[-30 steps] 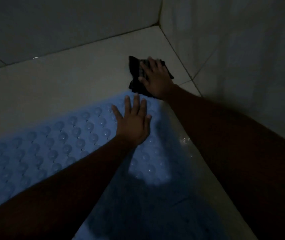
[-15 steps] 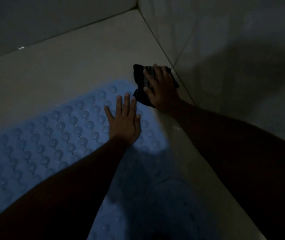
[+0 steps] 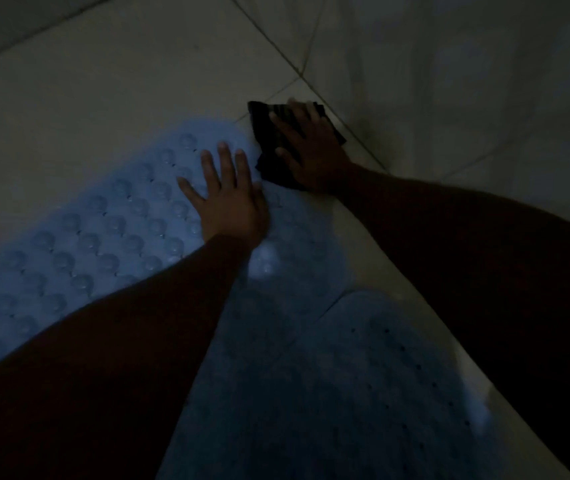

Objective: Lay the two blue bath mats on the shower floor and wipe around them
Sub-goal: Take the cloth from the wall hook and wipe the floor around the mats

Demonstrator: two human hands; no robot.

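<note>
A light blue bath mat [image 3: 110, 230] with rows of round bumps lies flat on the pale shower floor [image 3: 68, 98], running from the left edge toward the corner. My left hand [image 3: 228, 199] rests flat on its far end, fingers spread. A second blue mat [image 3: 363, 375] lies in shadow at the lower middle, its rounded corner over the first mat's edge. My right hand [image 3: 311, 150] presses a dark folded cloth [image 3: 269, 133] onto the floor tile just past the first mat's end, close to the right wall.
Pale tiled walls [image 3: 449, 81] rise on the right and at the far left, meeting at the top. A narrow strip of bare floor [image 3: 391, 271] runs between the mats and the right wall. The scene is dim.
The view has shifted back so the second mat now shows. My right hand has dragged the cloth along the wall, nearer the mat's end. My left hand stays pressed on the first mat.
</note>
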